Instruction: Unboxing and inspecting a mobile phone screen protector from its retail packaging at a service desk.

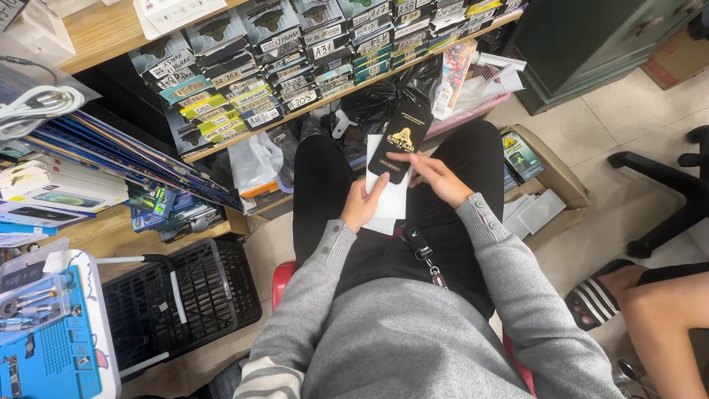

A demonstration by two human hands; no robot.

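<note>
A black packet (399, 140) with a gold emblem lies over a white sheet (393, 198), above black trousers (325, 185) and grey sleeves (509, 273).

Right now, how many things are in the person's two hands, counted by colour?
Black: 1, the black packet, under the right hand.
White: 1, the white sleeve, held by the left hand.
Total: 2
</note>
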